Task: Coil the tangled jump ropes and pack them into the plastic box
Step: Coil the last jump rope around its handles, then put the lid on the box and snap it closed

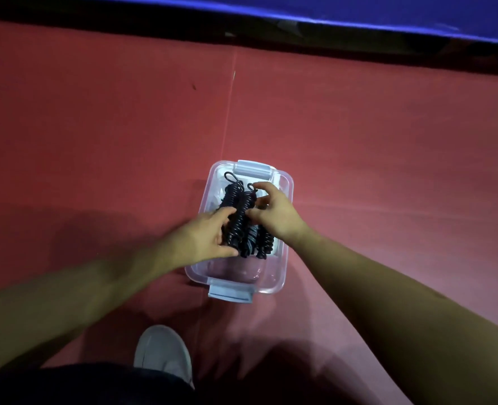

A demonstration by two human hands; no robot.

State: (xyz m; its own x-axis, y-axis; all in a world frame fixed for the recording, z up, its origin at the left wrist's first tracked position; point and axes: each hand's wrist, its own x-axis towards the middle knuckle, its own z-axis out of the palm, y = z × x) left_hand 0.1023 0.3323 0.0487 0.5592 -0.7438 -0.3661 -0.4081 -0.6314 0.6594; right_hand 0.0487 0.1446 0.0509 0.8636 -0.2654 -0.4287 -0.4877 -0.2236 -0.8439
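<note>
Red floor mat, one seam; blue band at twelve o'clock, possibly padding; pale shoe at six o'clock.

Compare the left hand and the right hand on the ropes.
The left hand grips the coiled ropes from their left side, the right hand from their right. The left hand sits nearer the person, the right hand farther. Both hold them at the plastic box.

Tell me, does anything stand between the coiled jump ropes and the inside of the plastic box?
Nothing visible does. The plastic box has no lid on it, and the left hand and right hand hold the black coiled jump ropes at its open top.
</note>
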